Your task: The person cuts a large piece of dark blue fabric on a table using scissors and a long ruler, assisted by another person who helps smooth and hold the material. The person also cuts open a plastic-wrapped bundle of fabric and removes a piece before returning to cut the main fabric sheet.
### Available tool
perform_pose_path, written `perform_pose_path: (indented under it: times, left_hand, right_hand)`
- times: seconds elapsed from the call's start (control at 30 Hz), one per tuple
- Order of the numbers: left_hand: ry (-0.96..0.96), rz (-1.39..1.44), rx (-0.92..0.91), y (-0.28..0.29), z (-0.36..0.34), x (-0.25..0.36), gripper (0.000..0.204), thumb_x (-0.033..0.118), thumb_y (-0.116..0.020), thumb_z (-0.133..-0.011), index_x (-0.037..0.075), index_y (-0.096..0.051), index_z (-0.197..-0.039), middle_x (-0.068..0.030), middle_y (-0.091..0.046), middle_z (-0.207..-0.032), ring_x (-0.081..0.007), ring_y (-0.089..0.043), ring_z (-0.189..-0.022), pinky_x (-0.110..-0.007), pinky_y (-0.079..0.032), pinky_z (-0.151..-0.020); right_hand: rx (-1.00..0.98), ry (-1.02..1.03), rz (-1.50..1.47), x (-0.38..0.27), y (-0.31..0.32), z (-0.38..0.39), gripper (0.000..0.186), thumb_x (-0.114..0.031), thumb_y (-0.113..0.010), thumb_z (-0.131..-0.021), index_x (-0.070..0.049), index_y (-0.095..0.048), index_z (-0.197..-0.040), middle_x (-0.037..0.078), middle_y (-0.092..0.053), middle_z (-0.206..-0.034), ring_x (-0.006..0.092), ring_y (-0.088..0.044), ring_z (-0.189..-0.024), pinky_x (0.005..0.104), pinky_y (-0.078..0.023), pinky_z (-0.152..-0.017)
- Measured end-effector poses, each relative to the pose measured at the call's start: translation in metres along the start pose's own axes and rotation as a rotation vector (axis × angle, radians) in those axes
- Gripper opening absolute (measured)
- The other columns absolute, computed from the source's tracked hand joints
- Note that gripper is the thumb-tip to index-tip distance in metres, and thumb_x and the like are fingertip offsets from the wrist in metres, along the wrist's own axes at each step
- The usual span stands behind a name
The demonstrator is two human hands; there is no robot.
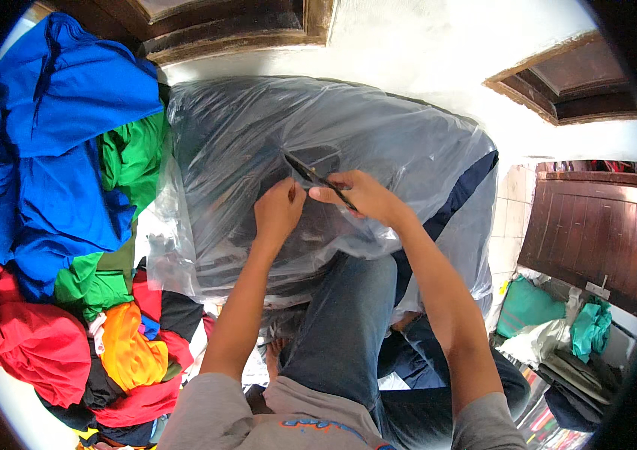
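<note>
Scissors (309, 172) in right hand (367, 196); left hand (279, 210) curled, grip unclear; plastic sheet (228, 150), left edge beside fabric pile (63, 210).

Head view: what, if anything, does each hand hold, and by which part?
Right hand: a slim black tool, near its lower-right end. Left hand: cannot be told.

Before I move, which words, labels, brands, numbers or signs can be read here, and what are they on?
Grey shirt: orange and blue lettering on the front, slanted and too distorted to quote reliably.
Clear plastic: no lettering I can make out.
Dark tool in the right hand: no legible marking.
Nothing else reads clearly.
</note>
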State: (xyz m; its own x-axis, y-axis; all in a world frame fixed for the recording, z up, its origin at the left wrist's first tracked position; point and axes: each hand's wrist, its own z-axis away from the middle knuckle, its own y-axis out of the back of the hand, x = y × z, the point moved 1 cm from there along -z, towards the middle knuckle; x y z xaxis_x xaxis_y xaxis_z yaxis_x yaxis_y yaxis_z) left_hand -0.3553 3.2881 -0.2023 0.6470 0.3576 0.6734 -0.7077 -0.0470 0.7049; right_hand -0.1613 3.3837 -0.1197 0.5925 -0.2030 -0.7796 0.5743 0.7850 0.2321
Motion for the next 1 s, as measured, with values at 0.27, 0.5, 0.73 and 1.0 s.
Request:
perform_pose_path:
  times: [0.27, 0.5, 0.73, 1.0]
  left_hand:
    - [-0.194, -0.358, 0.769, 0.036, -0.011, 0.010, 0.048, 0.042, -0.085, -0.091, 0.008, -0.067, -0.121, -0.0139, -0.067, -0.120, -0.0376, -0.061, -0.113, -0.047, -0.047, -0.101]
    - [-0.399, -0.240, 0.685, 0.025, -0.016, -0.049, 0.011, 0.014, -0.076, -0.097, 0.015, -0.081, -0.106, 0.0025, -0.075, -0.099, -0.0246, -0.066, -0.092, -0.041, -0.051, -0.086]
    - [-0.404, -0.110, 0.603, 0.031, 0.000, -0.044, 0.015, 0.011, -0.075, -0.095, 0.015, -0.082, -0.107, 0.0005, -0.077, -0.102, -0.0243, -0.066, -0.093, -0.040, -0.049, -0.084]
    - [-0.199, 0.232, 0.658, 0.036, 0.017, -0.042, 0.015, 0.019, -0.069, -0.106, 0.005, -0.074, -0.103, -0.0098, -0.072, -0.098, -0.0289, -0.062, -0.089, -0.039, -0.049, -0.086]
  right_hand:
    - [0.004, 0.008, -0.094, -0.001, -0.005, 0.015, 0.065, -0.071, -0.078, -0.093, -0.010, -0.063, -0.076, -0.004, -0.046, -0.057, 0.0084, -0.045, -0.049, 0.0290, -0.031, -0.047]
    - [-0.053, -0.119, -0.022, -0.005, -0.009, 0.021, 0.070, -0.075, -0.074, -0.093, -0.007, -0.064, -0.079, -0.004, -0.045, -0.060, 0.0084, -0.044, -0.049, 0.0286, -0.032, -0.046]
    - [-0.085, -0.086, -0.095, -0.001, -0.023, -0.013, 0.071, -0.078, -0.071, -0.093, -0.008, -0.063, -0.081, -0.004, -0.047, -0.067, 0.0083, -0.045, -0.052, 0.0282, -0.033, -0.047]
    - [-0.020, -0.060, -0.208, -0.025, -0.042, -0.034, 0.066, -0.070, -0.078, -0.093, -0.005, -0.070, -0.084, -0.004, -0.049, -0.061, 0.0090, -0.047, -0.049, 0.0280, -0.033, -0.046]
